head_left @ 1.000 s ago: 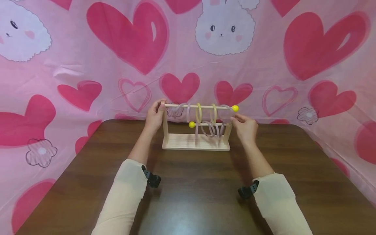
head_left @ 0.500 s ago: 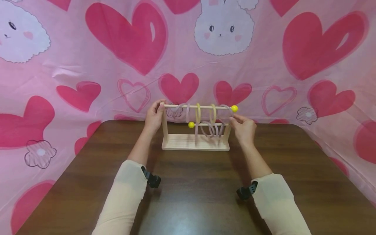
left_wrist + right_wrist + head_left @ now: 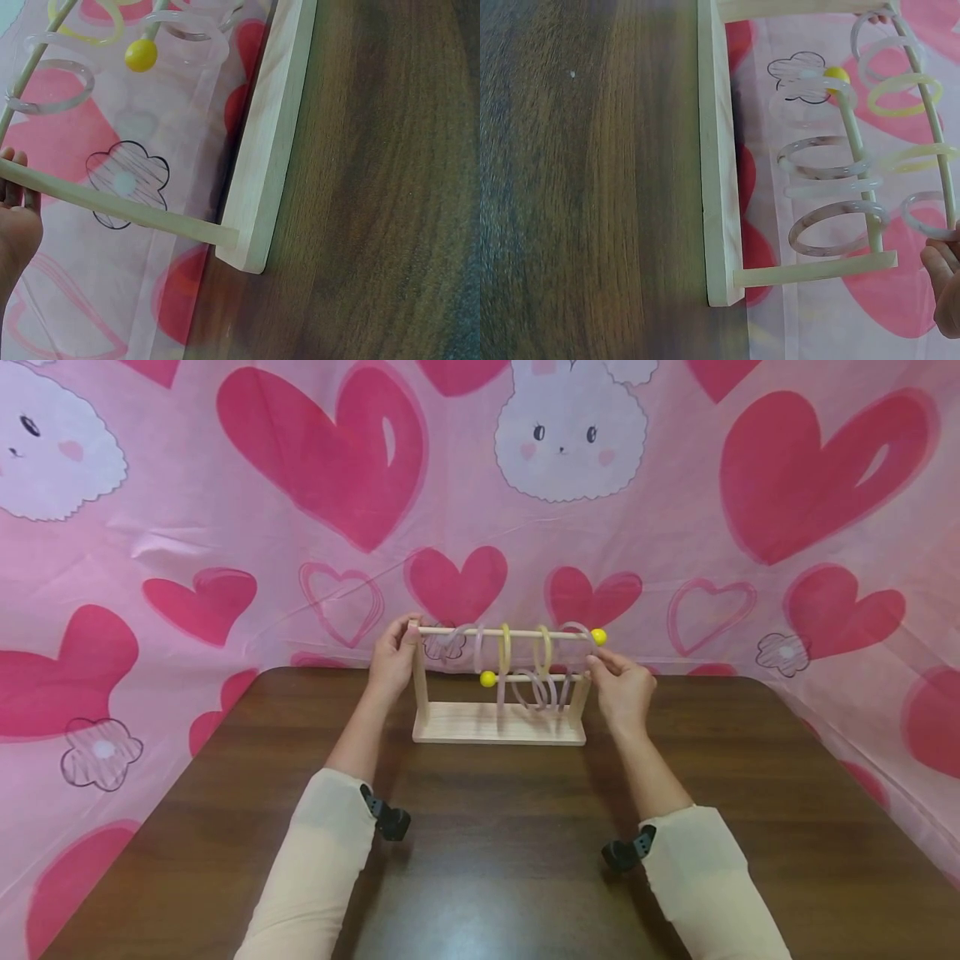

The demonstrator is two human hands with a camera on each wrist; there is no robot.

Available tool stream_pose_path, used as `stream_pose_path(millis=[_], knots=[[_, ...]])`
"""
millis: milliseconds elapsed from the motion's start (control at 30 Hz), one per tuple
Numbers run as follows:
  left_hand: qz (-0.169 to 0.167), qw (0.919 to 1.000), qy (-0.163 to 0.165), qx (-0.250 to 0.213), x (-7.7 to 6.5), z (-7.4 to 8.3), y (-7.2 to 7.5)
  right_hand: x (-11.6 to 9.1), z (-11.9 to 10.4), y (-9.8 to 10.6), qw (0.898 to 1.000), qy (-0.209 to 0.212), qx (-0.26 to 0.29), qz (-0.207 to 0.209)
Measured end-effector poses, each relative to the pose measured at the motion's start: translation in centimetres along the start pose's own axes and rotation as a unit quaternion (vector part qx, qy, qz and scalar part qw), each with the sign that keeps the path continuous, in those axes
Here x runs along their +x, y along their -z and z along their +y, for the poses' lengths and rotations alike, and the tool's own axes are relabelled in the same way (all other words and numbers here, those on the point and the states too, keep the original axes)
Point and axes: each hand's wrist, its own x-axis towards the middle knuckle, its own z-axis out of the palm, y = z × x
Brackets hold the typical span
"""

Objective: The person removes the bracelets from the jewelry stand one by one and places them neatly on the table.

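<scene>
Two hands are flanking a wooden stand [image 3: 498, 724], which is standing upright toward twelve o'clock on the brown table [image 3: 480, 827]. At its nine o'clock end, the left hand [image 3: 392, 658] is gripping the top of the post [image 3: 422, 682]; at its three o'clock end, the right hand [image 3: 624, 689] is pinching the end ring [image 3: 907, 216] just below a yellow ball [image 3: 598, 637]. Toward nine o'clock from that ring, yellow rings [image 3: 506, 652] are hanging on the upper bar [image 3: 522, 633].

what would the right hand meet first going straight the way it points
The pale ring the right hand seems to pinch; past that, likely the upper rod, though depth is unclear.
</scene>
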Motion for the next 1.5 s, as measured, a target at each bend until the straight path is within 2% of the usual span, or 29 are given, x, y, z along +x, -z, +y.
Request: stream_pose_path(millis=[100, 233, 367, 667, 1067, 1500], knots=[[-0.002, 0.9999, 0.012, -0.004, -0.1, 0.3, 0.2, -0.2, -0.1, 0.0, 1.000, 0.015, -0.024, 0.011], [-0.006, 0.9995, 0.031, 0.003, -0.8, 1.8, 0.4, -0.6, -0.2, -0.2, 0.998, 0.032, -0.045, 0.024], [-0.012, 0.9996, 0.025, 0.011, -1.3, 2.8, 0.3, -0.7, -0.2, -0.3, 0.998, 0.042, -0.037, 0.037], [-0.003, 0.9999, 0.004, 0.009, -0.1, 0.5, 0.4, -0.5, -0.5, -0.2, 0.997, 0.058, -0.020, 0.055], [-0.008, 0.9998, 0.007, -0.016, 0.0, 0.2, 0.3, -0.4, -0.4, 0.4, 0.995, 0.064, -0.008, 0.082], [-0.001, 0.9999, 0.005, -0.010, -0.1, 0.2, 0.1, -0.5, -0.3, 0.8, 0.992, 0.066, -0.024, 0.108]])
